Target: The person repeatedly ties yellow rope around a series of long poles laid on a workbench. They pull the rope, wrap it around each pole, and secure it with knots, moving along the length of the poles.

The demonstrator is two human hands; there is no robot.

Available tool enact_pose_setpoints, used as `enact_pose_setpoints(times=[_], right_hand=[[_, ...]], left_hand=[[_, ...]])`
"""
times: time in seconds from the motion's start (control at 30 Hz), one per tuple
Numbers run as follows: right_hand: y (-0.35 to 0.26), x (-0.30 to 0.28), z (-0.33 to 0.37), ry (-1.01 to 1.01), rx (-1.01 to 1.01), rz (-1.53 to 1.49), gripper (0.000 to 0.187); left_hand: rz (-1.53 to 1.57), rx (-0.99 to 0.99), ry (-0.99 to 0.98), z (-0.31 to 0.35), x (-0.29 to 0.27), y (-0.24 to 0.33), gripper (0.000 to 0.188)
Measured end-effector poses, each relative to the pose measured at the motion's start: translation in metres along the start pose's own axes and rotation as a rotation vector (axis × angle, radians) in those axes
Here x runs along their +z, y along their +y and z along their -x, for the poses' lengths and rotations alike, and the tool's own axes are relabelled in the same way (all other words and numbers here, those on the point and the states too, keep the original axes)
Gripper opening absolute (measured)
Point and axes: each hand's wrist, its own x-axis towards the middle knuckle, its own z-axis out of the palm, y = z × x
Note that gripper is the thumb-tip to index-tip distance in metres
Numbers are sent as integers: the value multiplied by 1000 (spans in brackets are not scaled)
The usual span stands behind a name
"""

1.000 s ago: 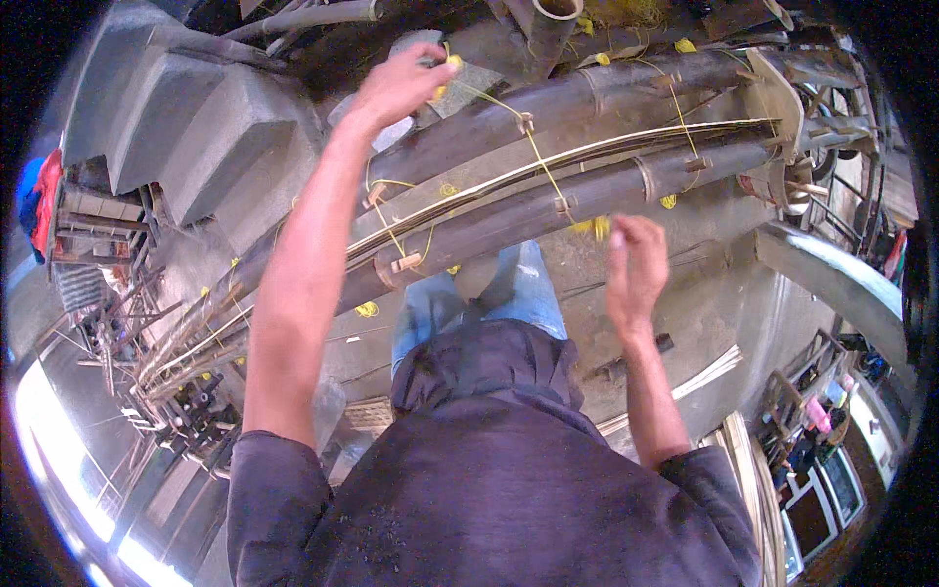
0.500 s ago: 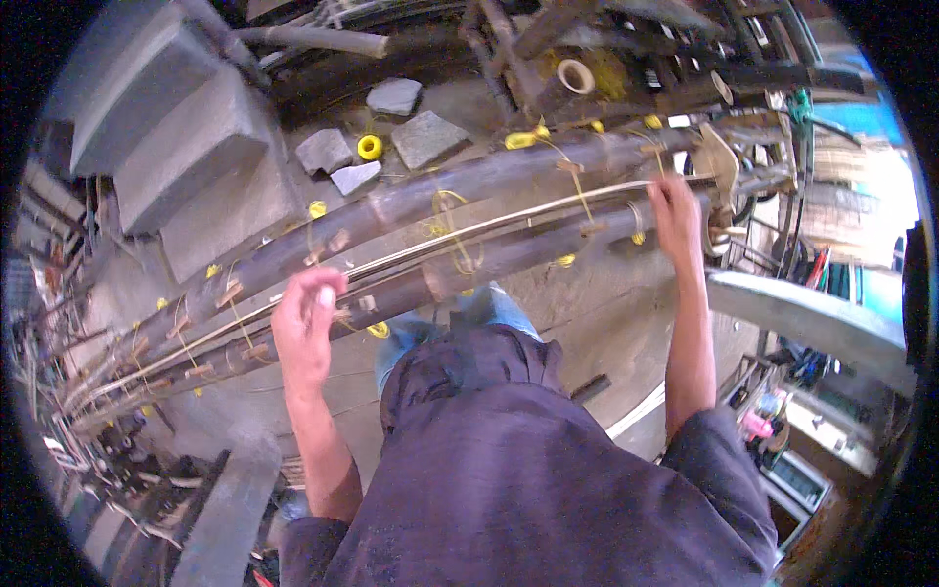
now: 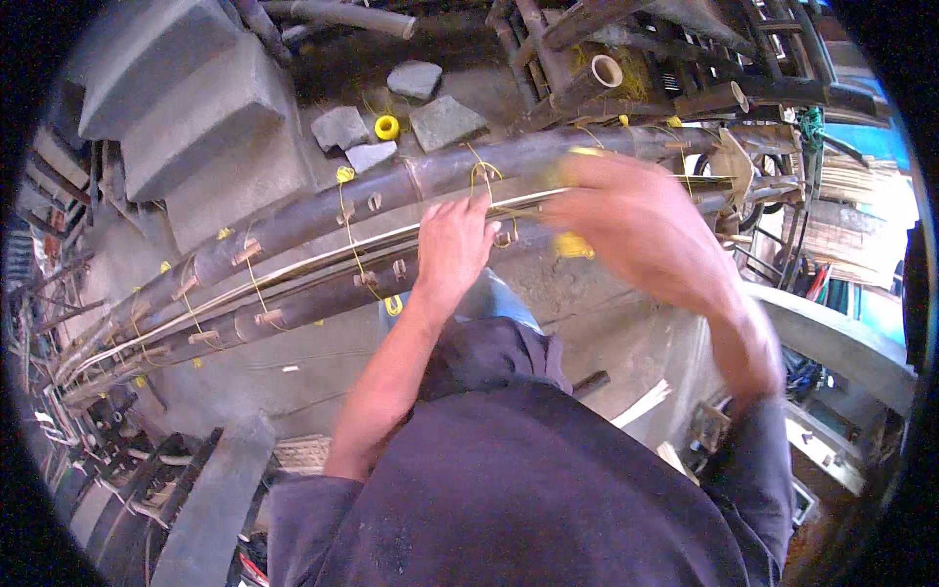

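1. The far bamboo pole (image 3: 293, 217), dark and ringed at its joints, crosses my view on a slant, and I place everything else by it.
2. On the body side of the far bamboo pole runs the near bamboo pole (image 3: 318, 295), roughly alongside and also dark.
3. In the gap on the body side of the far bamboo pole, I see long pale strips (image 3: 381, 235) stretched lengthwise.
4. My left hand (image 3: 455, 240) is on the body side of the far bamboo pole, over the strips, with its fingers bent and their tips near a loop of yellow cord (image 3: 475, 174) that hangs over that pole. I cannot tell whether its grip is closed on anything.
5. My right hand (image 3: 636, 220) is further along toward the right end of the far bamboo pole, again on its body side. It is blurred, so I cannot tell whether its grip is wide, narrow or holding cord.
6. A yellow cord bundle (image 3: 575, 245) shows just beside that right hand, across the gap from the far bamboo pole.
7. Short wooden pegs (image 3: 247, 251) sit along the far bamboo pole, with thin cord running from some of them toward the near one.
8. Beyond the far bamboo pole, a yellow roll (image 3: 387, 127) rests among grey stone slabs (image 3: 447, 123); concrete steps (image 3: 201, 108) rise beyond its left part.
9. A pale end board (image 3: 732, 174) stands at the far bamboo pole's right end.
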Motion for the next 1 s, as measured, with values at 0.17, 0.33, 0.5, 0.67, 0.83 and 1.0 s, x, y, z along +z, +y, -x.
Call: enact_pose_setpoints(times=[0.17,0.33,0.5,0.67,0.83,1.0], right_hand=[[69,60,-131,47,-139,-348,27],[202,206,-102,28,540,-134,52],[40,147,-11,481,43,-871,17],[18,252,24,-26,4,-493,21],[18,242,39,31,8,-554,22],[18,215,51,130,124,-788,28]], left_hand=[[-206,-87,-49,-9,4,5,30],[-37,-25,4,-23,6,33,22],[-145,-142,30,-10,2,9,19],[250,-325,-163,-35,-20,34,23],[272,-52,-614,-124,-52,24,38],[606,-416,-386,-139,-14,-21,42]])
